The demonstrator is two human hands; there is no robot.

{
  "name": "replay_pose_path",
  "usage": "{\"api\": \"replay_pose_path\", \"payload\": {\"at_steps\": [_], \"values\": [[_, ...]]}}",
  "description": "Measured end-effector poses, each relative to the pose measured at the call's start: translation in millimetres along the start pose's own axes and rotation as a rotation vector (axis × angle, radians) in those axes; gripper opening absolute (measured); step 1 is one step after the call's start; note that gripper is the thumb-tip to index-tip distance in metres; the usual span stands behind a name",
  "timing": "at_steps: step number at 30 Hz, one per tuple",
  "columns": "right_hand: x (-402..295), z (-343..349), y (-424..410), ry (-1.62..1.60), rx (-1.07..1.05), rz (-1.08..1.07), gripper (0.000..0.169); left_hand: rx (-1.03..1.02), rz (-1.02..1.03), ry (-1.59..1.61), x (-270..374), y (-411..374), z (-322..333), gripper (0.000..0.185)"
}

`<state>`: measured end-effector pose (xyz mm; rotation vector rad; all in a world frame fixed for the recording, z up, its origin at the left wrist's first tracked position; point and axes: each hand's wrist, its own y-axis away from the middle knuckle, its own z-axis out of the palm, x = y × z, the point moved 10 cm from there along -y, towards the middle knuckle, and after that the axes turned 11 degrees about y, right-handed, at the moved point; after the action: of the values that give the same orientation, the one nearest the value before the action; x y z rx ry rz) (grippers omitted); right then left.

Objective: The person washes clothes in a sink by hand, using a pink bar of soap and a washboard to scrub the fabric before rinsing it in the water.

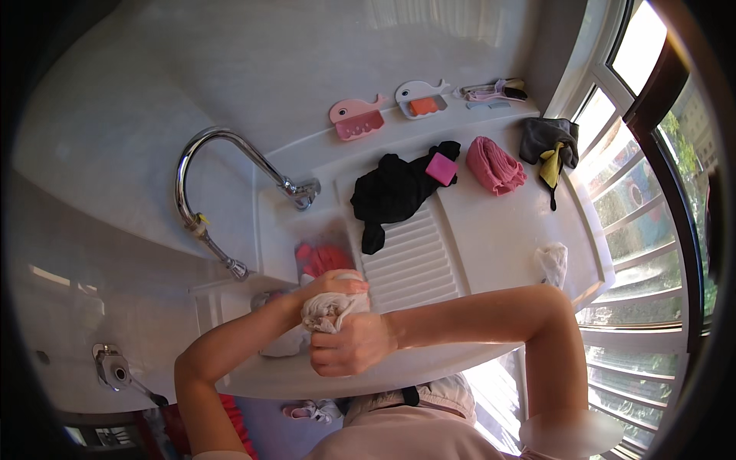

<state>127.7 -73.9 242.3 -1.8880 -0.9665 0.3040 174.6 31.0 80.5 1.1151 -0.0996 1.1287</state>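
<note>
A bunched, twisted off-white cloth [325, 310] is gripped by both hands over the near side of the laundry sink [276, 379]. On its far side, my left hand [339, 282] is closed around the cloth. My right hand [356, 345] clenches the nearer part, fingers curled in a fist. Behind my hands, red fabric [325, 260] lies down in the basin. More pale fabric [286, 344] shows below my left forearm, partly hidden by it. The ribbed washboard [408, 267] is just right of the hands.
Black clothing [385, 190] with a pink soap bar [442, 169] lies across the washboard. Folded pink cloth [494, 167], grey cloth [549, 141] and a crumpled white item [553, 261] rest rightward. A chrome faucet [213, 135] arches at left. Whale-shaped soap dishes [359, 118] line the back ledge.
</note>
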Motion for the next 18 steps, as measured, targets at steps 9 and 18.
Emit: {"api": "replay_pose_path", "payload": {"at_steps": [9, 18], "values": [[-15.5, 55.8, 14.8, 0.107, -0.227, -0.117, 0.015, 0.146, 0.026, -0.090, 0.1, -19.1, -20.2, 0.018], [-15.5, 122.4, 55.5, -0.047, -0.431, -0.025, 0.023, 0.224, -0.202, 0.021, -65.7, -57.3, -104.8, 0.039]]}}
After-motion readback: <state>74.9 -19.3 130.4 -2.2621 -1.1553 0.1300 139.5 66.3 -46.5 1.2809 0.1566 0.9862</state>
